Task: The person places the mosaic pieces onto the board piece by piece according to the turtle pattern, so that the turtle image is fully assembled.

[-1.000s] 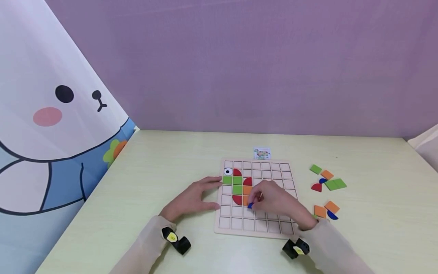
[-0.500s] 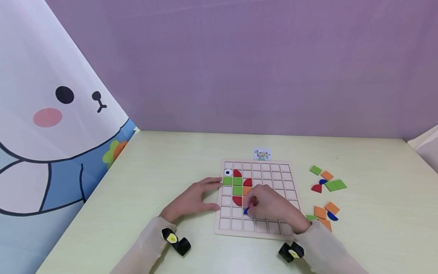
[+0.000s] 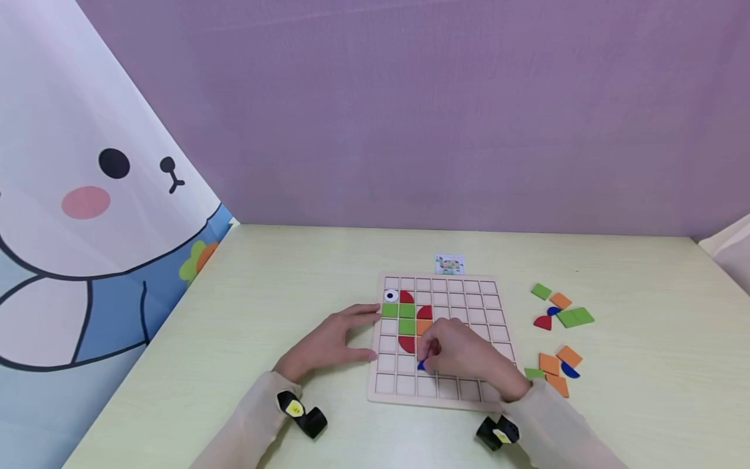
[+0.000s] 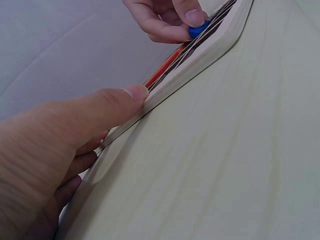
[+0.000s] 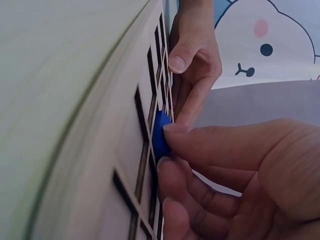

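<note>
A wooden grid board lies on the table, with a white eye tile, several green squares, red quarter-round tiles and an orange square in its left columns. My right hand pinches a blue tile between thumb and fingertips, low against the grid just below the orange tiles. Its full outline is hidden by the fingers. At the board's left edge rests my left hand, thumb and fingers spread; in the left wrist view the thumb touches the rim.
Right of the board lie loose tiles: green ones, orange ones, a red quarter-round and a blue semicircle. A small printed pattern card lies behind the board's far edge. A purple backdrop rises behind the table.
My right hand has shifted slightly left and toward the near side with the blue tile, then nearly stopped. The left hand has stayed in place.
</note>
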The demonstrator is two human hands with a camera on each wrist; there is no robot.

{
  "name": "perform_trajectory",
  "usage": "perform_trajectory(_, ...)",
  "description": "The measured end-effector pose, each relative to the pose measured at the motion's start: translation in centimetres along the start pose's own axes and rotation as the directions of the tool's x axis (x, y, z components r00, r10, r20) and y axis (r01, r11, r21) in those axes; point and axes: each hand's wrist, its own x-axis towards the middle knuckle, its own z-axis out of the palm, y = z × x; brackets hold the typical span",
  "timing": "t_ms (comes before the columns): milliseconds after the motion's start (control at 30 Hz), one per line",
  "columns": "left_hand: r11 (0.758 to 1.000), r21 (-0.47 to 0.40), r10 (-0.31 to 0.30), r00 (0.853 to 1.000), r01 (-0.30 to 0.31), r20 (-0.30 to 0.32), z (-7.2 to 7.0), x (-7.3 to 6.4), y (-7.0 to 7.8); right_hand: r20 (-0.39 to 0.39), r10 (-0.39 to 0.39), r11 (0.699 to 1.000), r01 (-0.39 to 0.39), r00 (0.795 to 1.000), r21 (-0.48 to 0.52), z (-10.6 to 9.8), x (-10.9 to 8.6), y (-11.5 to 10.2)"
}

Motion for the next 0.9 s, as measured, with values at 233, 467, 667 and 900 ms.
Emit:
perform_trajectory(233,1.000,0.002,-0.009,1.000,0.009,0.000,-0.01,-0.06,0.09,-0.018,0.005,1.000,-0.005,1.000,-0.015,0.10,-0.02,0.00)
perform_trajectory(467,1.000,0.003,-0.011,1.000,0.011,-0.003,0.04,-0.09,0.05,-0.027,0.021,1.000,-0.022,0.999,-0.019,0.16,0.05,-0.10)
perform_trajectory(667,1.000,0.001,-0.021,1.000,0.021,-0.002,0.05,-0.11,0.07,-0.050,0.069,0.997,-0.070,0.996,-0.033,0.27,0.10,-0.32)
perform_trajectory(900,1.000,-0.010,-0.017,1.000,0.017,0.000,0.00,-0.09,0.17,-0.058,0.078,0.996,-0.080,0.995,-0.034,0.32,0.13,-0.44)
